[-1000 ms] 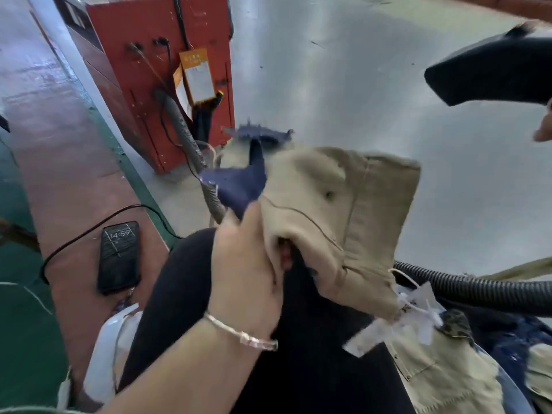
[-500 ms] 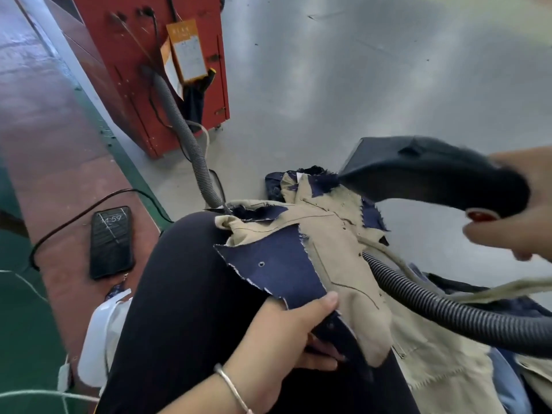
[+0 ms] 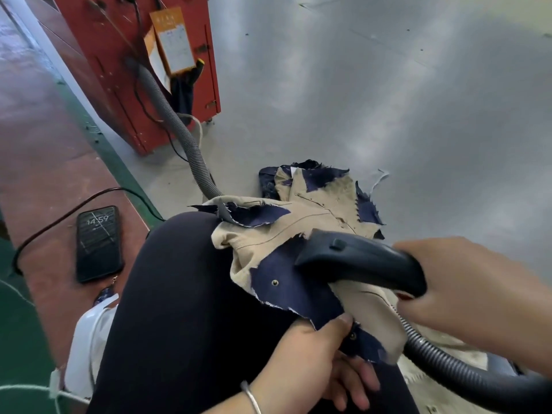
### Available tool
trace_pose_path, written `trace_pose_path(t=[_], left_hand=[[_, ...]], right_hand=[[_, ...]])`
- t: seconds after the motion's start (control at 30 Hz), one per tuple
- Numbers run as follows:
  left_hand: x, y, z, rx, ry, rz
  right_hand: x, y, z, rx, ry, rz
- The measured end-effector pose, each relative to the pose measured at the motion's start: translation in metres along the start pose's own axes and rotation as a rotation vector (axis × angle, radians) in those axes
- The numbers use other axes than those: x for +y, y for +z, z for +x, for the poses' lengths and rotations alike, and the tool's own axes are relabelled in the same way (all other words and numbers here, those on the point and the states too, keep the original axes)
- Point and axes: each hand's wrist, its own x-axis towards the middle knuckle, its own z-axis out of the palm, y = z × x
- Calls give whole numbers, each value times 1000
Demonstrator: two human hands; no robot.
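Garment piece [image 3: 301, 234] — khaki with navy patches — draped over the person's knee. Left hand [image 3: 310, 357] pinches its near edge, thumb on top; right hand [image 3: 472, 291], fingers curled, grips the black nozzle [image 3: 361, 261] — tip on the cloth.

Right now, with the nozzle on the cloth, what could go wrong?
1. The left hand pinches only one edge of the garment, so its frayed navy flap may bunch or get pulled into the nozzle.
2. The hose trails from the right hand across the garment's lower part; a pull could drag the cloth off the thigh.
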Motion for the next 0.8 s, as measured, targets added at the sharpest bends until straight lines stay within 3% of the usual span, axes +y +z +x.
trace_pose_path(t=[0.2, 0.3, 0.47, 0.63, 0.8], left_hand=[[1, -4, -1, -24, 14, -23], [0, -2, -3, -43, 15, -21], [0, -4, -6, -41, 14, -25], [2, -4, -5, -47, -1, -5], [2, -4, -4, -54, 33, 13]], right_hand=[[-22, -14, 48, 103, -26, 171], [-15, -25, 72, 189, 52, 261], [23, -52, 41, 272, 27, 438], [18, -41, -7, 109, -26, 138], [-8, -26, -1, -70, -8, -90]])
